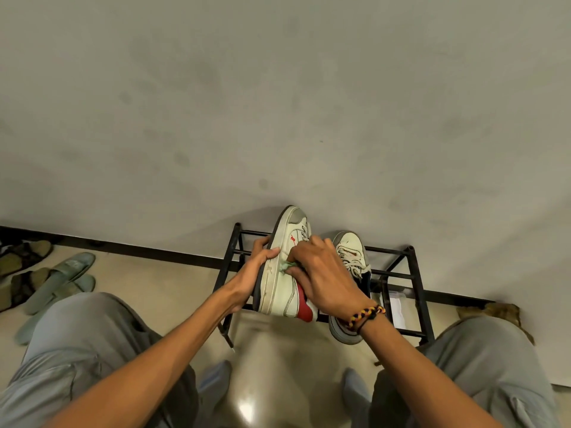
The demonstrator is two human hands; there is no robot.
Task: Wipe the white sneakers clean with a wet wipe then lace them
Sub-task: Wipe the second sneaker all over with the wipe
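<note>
The left hand [256, 267] is gripping the sole of a white sneaker [285, 273] above the black rack [411, 282]. The right hand [321, 273] is pinching a crumpled wet wipe [286, 267] against its side. The second sneaker [350, 254] is sitting on the rack.

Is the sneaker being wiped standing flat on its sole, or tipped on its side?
Tipped on its side. The left hand grips the sneaker by its sole edge, with the sole facing left, while the right hand presses a crumpled wipe against its side.
</note>
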